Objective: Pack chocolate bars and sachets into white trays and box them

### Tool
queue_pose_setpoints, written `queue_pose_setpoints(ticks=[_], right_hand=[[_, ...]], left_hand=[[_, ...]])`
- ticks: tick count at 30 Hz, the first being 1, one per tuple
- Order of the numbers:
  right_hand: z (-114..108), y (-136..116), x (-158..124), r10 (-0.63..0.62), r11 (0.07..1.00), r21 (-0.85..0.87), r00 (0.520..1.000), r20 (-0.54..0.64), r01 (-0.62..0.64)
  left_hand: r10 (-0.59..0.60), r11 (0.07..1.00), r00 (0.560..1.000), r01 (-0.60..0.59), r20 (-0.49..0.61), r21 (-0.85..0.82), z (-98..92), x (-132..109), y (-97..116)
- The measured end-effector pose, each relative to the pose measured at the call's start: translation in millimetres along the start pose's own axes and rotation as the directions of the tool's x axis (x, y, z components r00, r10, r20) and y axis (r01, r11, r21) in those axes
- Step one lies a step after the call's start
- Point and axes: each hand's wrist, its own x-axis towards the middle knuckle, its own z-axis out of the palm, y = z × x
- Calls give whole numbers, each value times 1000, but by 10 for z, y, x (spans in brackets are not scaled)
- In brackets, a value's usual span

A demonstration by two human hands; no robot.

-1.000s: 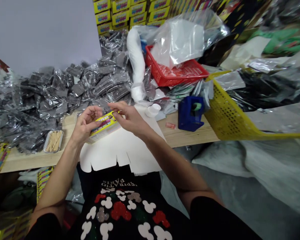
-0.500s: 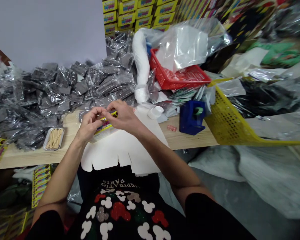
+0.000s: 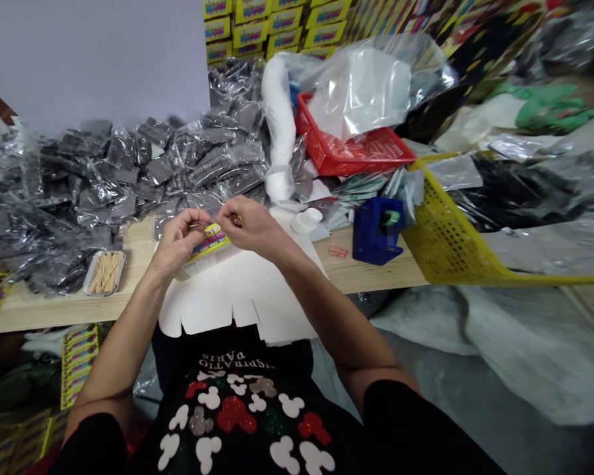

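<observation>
A small printed yellow cardboard box lies on white card sheets, partly hidden by my hands. My left hand is closed at the box's left end, thumb and fingers bent together at its upper edge. Over the far right part of the box, my right hand is closed in a pinch. Its fingertips hide whatever lies between them. A narrow gap separates the two hands, and the box's bright printed side shows there.
Grey packets in clear plastic are heaped behind and left. A tray of wooden sticks stands left. To the right are a white cup, a blue tape dispenser, a red basket and a yellow basket.
My right hand has moved slightly right, away from my left hand, and more of the box's printed side shows between them. My left hand stays by the box's left end.
</observation>
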Motion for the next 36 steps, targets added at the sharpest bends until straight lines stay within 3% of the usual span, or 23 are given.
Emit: queue_pose_setpoints(ticks=[3,6,9,12,16,22,27,36], right_hand=[[-35,50,-63,-15,997,81,999,-34,18],[-45,109,-223,95,966,250,991,-91,-70],[32,123,-424,282,844,476,959,1,-249],[160,97,-564,385,690,618,914,130,-378],[272,60,-600,449,561,713,878,166,-421],[268,27,-575,488,522,737,859,154,-429],[260,14,-584,494,509,752,857,144,-420],[248,76,-591,484,494,757,859,169,-427]], left_hand=[[126,989,991,-122,-44,80,-17,23,-71],[210,945,977,-193,-39,263,-5,4,-99],[234,817,969,-238,75,525,40,-70,-55],[278,700,949,-305,147,646,81,-157,-4],[335,676,932,-338,136,655,75,-230,-14],[512,605,831,-527,216,597,13,-292,-66],[465,603,844,-523,267,603,-1,-310,-119],[417,542,869,-472,265,695,19,-263,-191]])
